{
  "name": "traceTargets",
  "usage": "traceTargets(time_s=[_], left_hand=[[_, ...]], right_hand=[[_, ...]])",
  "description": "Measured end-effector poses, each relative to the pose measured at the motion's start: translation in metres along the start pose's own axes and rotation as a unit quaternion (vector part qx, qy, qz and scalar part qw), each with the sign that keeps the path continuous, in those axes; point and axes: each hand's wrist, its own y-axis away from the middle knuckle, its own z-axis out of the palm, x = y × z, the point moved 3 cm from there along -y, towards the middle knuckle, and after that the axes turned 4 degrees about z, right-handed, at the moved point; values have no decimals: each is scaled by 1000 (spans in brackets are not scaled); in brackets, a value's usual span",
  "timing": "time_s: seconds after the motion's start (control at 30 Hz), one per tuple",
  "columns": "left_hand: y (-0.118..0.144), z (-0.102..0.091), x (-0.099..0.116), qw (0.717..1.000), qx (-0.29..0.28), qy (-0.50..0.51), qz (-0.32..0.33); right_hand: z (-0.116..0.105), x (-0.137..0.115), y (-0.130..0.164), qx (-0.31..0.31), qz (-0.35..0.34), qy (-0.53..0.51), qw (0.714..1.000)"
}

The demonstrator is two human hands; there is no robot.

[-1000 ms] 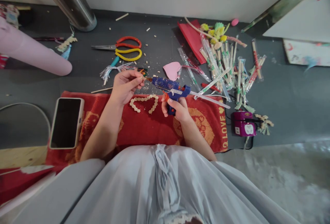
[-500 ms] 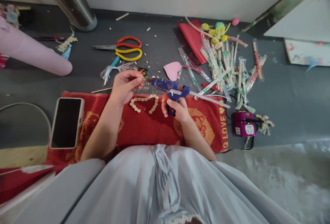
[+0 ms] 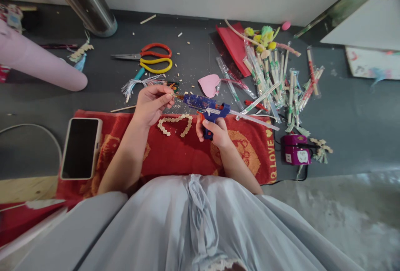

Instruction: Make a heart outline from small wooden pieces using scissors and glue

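My right hand [image 3: 214, 131] grips the handle of a blue glue gun [image 3: 204, 105] with a clear glue stick out its back. Its nozzle points left and meets a small piece pinched in the fingertips of my left hand [image 3: 152, 104]; the piece is too small to name. Both hands hover over a red cloth [image 3: 175, 154]. On the cloth, just below the gun, lies a heart outline made of small pale pieces [image 3: 174, 123].
A phone [image 3: 80, 148] lies on the cloth's left end. Red and yellow scissors [image 3: 150, 58], a pink paper heart [image 3: 208, 85] and a heap of wrapped sticks [image 3: 275, 83] lie on the grey floor beyond. A purple device [image 3: 295, 154] sits right; a metal pole [image 3: 84, 2] stands back left.
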Motion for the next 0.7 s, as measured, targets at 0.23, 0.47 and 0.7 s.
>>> traceTargets(time_s=[0.23, 0.47, 0.7], left_hand=[[-1, 1, 1, 1000, -22, 2, 20], [-2, 2, 2, 1000, -15, -4, 18], [-1, 1, 1, 1000, -18, 12, 13]], right_hand=[[0, -1, 0, 3, 1, 19, 1000], [-2, 0, 0, 15, 10, 28, 999], [-1, 0, 1, 14, 14, 19, 1000]])
